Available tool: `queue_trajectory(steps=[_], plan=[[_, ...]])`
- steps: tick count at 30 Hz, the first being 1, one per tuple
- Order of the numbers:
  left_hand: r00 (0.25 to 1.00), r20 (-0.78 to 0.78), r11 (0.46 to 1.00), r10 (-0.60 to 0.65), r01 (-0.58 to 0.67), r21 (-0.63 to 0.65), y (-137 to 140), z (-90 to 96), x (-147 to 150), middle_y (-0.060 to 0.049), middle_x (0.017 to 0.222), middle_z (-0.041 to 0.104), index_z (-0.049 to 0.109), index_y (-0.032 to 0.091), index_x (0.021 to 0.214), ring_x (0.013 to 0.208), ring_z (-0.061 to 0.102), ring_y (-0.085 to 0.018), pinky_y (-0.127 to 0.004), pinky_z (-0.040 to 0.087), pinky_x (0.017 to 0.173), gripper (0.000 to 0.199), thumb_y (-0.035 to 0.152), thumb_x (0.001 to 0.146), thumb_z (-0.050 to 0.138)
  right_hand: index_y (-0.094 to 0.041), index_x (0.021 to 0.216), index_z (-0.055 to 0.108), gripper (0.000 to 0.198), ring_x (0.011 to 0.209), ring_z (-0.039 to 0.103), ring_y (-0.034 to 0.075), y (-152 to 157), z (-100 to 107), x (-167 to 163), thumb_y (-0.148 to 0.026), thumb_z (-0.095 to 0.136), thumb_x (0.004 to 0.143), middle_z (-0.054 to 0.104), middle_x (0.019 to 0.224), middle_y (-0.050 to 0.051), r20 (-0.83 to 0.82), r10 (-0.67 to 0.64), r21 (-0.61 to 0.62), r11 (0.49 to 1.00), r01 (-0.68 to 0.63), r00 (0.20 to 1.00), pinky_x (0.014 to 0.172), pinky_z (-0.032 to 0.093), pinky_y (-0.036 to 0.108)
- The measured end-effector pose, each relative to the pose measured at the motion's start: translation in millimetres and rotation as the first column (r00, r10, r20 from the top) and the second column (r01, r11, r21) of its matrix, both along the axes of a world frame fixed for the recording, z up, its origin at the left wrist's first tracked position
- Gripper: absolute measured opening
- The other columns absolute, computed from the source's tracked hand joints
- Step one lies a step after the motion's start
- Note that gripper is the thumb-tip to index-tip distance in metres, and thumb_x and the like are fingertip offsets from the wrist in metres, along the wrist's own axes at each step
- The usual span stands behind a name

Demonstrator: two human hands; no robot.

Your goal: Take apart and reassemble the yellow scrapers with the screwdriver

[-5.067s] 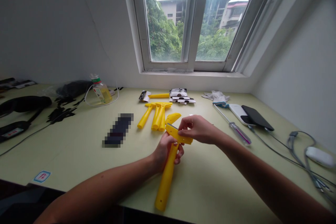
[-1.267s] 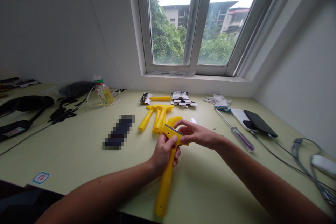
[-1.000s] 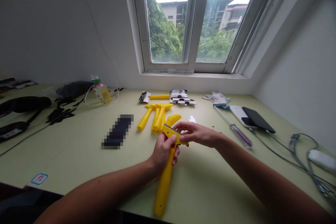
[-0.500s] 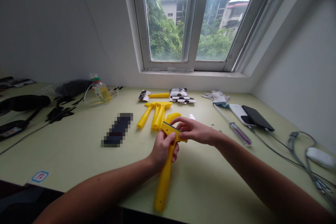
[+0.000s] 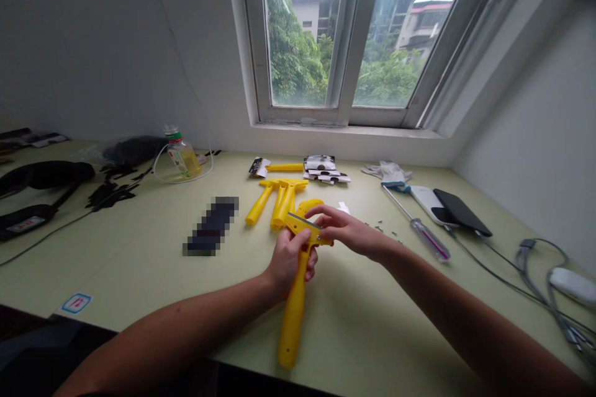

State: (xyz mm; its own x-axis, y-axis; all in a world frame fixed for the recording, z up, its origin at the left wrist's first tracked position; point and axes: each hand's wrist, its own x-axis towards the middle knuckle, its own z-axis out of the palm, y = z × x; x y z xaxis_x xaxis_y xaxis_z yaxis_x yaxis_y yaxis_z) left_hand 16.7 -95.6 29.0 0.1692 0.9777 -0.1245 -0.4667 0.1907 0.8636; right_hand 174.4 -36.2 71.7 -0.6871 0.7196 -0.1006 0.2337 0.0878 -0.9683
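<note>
My left hand (image 5: pixel 285 260) is wrapped round the neck of a yellow scraper (image 5: pixel 292 316), thumb pressed on its head. The scraper's handle points down toward me, and a dark blade strip runs along the head's upper edge. A small screw (image 5: pixel 318 237) shows on the right part of the head. Over that end hovers my right hand (image 5: pixel 356 232), fingers bent and apart, with nothing visible in them; whether a fingertip touches the head I cannot tell. Just behind lies another yellow piece (image 5: pixel 310 205), partly hidden. Several small screws (image 5: pixel 379 228) are scattered right of my hand.
Yellow scraper handles (image 5: pixel 278 203) lie behind my hands, near a packaged yellow tool (image 5: pixel 285 167) and stacked cards (image 5: pixel 320 165). On the right are a screwdriver (image 5: pixel 429 240), a glove (image 5: pixel 387 171), a black phone (image 5: pixel 462 212) and cables (image 5: pixel 528 260). A bottle (image 5: pixel 184 158) stands at left.
My right fingers have lifted slightly off the scraper's head, and the screw there now shows. The view has shifted a little; my left hand keeps its grip.
</note>
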Motion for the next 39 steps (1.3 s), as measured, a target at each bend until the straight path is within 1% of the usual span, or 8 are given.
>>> queue_trajectory(steps=[3,7,11,18,25,30,36,39], plan=[[1.000,0.006,1.000,0.009,-0.009,-0.011,1,2.4,0,0.007,0.051,0.048,0.040,0.021,0.093,0.037,0.038,-0.008,-0.017,0.031,0.031,0.031,0.041,0.080,0.060,-0.021,0.114,0.057,0.029,0.087,0.059,0.017,-1,8,7,-0.024,0.054,0.085,0.063,0.105,0.006,0.070,-0.005,0.237,0.971,-0.012,0.998,0.075,0.048,0.033],[1.000,0.003,1.000,0.011,-0.011,-0.006,0,3.2,-1,0.007,0.049,0.046,0.041,0.020,0.092,0.037,0.037,-0.008,-0.017,0.031,0.031,0.030,0.042,0.081,0.060,-0.025,0.103,0.068,0.019,0.097,0.059,0.020,-6,19,16,-0.029,0.060,0.087,0.062,0.112,0.007,0.200,-0.070,0.642,0.763,-0.076,0.977,0.089,0.047,0.037],[1.000,-0.007,1.000,0.022,-0.022,-0.012,1,1.0,-1,0.006,0.050,0.048,0.041,0.020,0.091,0.038,0.038,-0.008,-0.017,0.031,0.031,0.029,0.041,0.082,0.059,-0.028,0.104,0.072,0.019,0.103,0.059,0.021,-9,21,18,-0.032,0.059,0.090,0.061,0.115,0.007,0.262,-0.064,0.732,0.663,-0.156,0.963,0.093,0.046,0.037],[1.000,-0.009,1.000,0.023,-0.023,-0.010,2,-1.4,-1,0.007,0.050,0.048,0.040,0.021,0.091,0.037,0.039,-0.008,-0.017,0.031,0.031,0.029,0.041,0.083,0.059,-0.027,0.097,0.074,0.020,0.099,0.059,0.020,-8,18,13,-0.035,0.057,0.092,0.064,0.109,0.008,0.301,-0.055,0.769,0.604,-0.209,0.952,0.089,0.047,0.038],[1.000,-0.003,1.000,0.019,-0.019,-0.022,3,-2.5,-1,0.007,0.051,0.049,0.040,0.021,0.090,0.036,0.039,-0.008,-0.017,0.032,0.031,0.030,0.041,0.082,0.061,-0.026,0.093,0.072,0.017,0.101,0.057,0.024,-12,17,10,-0.032,0.057,0.091,0.064,0.109,0.009,0.329,-0.111,0.777,0.597,-0.201,0.938,0.086,0.048,0.041],[1.000,-0.005,1.000,0.022,-0.022,-0.016,3,-4.0,-1,0.007,0.052,0.048,0.040,0.021,0.089,0.037,0.041,-0.008,-0.017,0.032,0.031,0.032,0.043,0.080,0.062,-0.025,0.087,0.072,0.016,0.095,0.057,0.023,-12,15,6,-0.032,0.058,0.090,0.065,0.101,0.009,0.304,-0.139,0.768,0.622,-0.156,0.943,0.083,0.047,0.040],[1.000,-0.017,1.000,0.009,-0.009,0.003,1,-2.3,1,0.008,0.052,0.047,0.040,0.021,0.089,0.036,0.040,-0.008,-0.017,0.032,0.030,0.031,0.041,0.081,0.061,-0.024,0.082,0.070,0.013,0.097,0.058,0.021,-7,15,6,-0.034,0.063,0.085,0.059,0.106,0.008,0.267,-0.146,0.667,0.742,-0.073,0.953,0.088,0.047,0.038],[1.000,-0.019,1.000,-0.002,0.002,0.015,-3,0.5,1,0.008,0.054,0.049,0.038,0.022,0.090,0.036,0.040,-0.008,-0.017,0.032,0.030,0.031,0.040,0.081,0.061,-0.022,0.090,0.061,0.019,0.095,0.059,0.020,-5,14,8,-0.037,0.067,0.080,0.056,0.112,0.008,0.220,-0.135,0.542,0.840,-0.006,0.966,0.082,0.050,0.036]])
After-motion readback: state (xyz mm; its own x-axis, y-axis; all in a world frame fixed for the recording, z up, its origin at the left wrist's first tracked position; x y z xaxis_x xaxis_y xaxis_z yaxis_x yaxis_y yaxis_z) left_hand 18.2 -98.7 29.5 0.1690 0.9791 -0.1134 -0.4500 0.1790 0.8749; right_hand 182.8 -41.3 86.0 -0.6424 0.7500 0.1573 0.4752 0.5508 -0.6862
